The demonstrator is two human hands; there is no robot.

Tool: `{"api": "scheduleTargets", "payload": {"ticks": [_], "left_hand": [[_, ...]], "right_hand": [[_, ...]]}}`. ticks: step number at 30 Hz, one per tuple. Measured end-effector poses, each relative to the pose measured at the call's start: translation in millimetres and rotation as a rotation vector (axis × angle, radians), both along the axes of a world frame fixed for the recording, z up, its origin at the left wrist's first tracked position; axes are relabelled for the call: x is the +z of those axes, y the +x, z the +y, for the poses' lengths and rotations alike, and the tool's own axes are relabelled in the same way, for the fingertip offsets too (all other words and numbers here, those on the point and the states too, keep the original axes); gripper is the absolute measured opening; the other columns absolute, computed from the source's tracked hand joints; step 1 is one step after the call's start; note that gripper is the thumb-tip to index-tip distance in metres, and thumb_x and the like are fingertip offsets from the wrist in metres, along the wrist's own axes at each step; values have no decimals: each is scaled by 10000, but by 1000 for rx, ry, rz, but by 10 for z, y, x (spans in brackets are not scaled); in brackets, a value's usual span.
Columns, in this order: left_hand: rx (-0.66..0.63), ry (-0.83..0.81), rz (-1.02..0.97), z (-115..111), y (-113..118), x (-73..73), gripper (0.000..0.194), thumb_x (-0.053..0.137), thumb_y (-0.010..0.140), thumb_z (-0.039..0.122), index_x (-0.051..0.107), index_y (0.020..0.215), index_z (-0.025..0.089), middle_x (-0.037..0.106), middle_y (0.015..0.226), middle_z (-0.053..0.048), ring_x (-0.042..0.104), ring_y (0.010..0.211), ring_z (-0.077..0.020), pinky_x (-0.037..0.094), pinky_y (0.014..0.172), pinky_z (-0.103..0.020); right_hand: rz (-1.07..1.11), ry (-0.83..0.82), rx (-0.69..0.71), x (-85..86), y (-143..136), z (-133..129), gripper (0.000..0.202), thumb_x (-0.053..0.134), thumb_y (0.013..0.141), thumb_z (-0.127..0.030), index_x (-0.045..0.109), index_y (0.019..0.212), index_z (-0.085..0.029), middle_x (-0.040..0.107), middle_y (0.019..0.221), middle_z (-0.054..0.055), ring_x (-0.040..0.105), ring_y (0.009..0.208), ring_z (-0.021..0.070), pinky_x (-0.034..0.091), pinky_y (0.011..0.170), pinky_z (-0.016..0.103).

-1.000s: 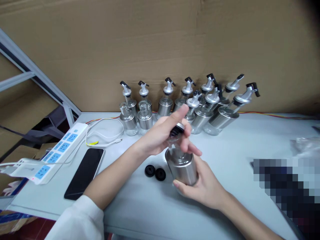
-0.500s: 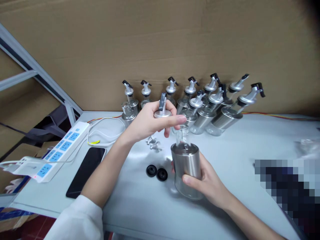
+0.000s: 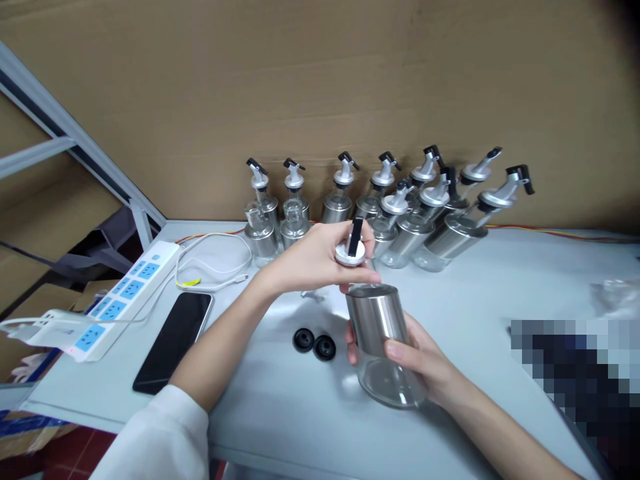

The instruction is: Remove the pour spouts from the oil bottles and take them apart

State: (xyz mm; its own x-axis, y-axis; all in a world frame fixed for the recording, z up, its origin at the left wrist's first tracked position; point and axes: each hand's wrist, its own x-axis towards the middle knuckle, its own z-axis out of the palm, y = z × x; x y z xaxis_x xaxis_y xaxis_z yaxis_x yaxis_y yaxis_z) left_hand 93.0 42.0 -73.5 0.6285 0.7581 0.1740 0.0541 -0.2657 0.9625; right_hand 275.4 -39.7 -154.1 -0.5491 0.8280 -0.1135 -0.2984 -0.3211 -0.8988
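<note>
The pourer top (image 3: 350, 253) has moved right and down since the earlier frame, to the neck end of the bottle (image 3: 380, 323). The left hand (image 3: 320, 257) pinches it; the right hand (image 3: 423, 353) wraps the bottle, its long axis tilted, neck toward the left hand. Fingers hide whether they join. Two black discs (image 3: 303, 341) lie left on the bench (image 3: 280, 413).

Tilted steel-sleeved glass bottle (image 3: 377, 321), black-levered silver pourer (image 3: 347, 255) upright at its neck.
</note>
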Motion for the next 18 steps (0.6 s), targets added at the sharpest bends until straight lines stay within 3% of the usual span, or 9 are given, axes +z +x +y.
{"api": "scheduleTargets", "payload": {"ticks": [5, 9, 11, 14, 18], "left_hand": [[66, -78, -148, 18, 34, -30, 355, 802, 689, 383, 513, 762, 191, 592, 665, 26, 631, 520, -138, 477, 501, -225], [199, 10, -264, 57, 43, -3, 403, 793, 694, 439, 479, 763, 197, 597, 671, 32, 622, 503, -125, 496, 501, -231], [292, 105, -306, 90, 21, 15, 408, 772, 717, 460, 460, 759, 200, 596, 674, 37, 606, 484, -106, 494, 486, -222], [420, 334, -322, 159, -39, 8, 395, 735, 763, 468, 437, 758, 207, 588, 688, 50, 584, 459, -77, 466, 444, -194], [574, 660, -168, 239, -119, -66, 289, 633, 870, 432, 438, 817, 225, 572, 766, 51, 589, 496, -60, 472, 446, -184]], "right_hand": [[230, -196, 125, 58, 30, 2, 607, 641, 684, -637, 546, 1093, -199, 667, 862, 70, 675, 649, 208, 514, 638, 336], [262, -261, 24, 127, 66, 53, 620, 537, 706, -694, 577, 1093, -211, 680, 860, 81, 670, 663, 211, 540, 613, 355], [276, -285, -37, 148, 67, 77, 586, 516, 745, -666, 567, 1127, -224, 693, 973, 112, 688, 775, 242, 555, 616, 371], [334, -287, -92, 146, 43, 101, 479, 560, 773, -599, 573, 1103, -252, 652, 1194, 128, 649, 1050, 304, 559, 754, 428], [333, -281, -185, 106, 23, 129, 456, 575, 799, -538, 562, 1170, -272, 609, 1278, 118, 579, 1176, 327, 503, 905, 485]]}}
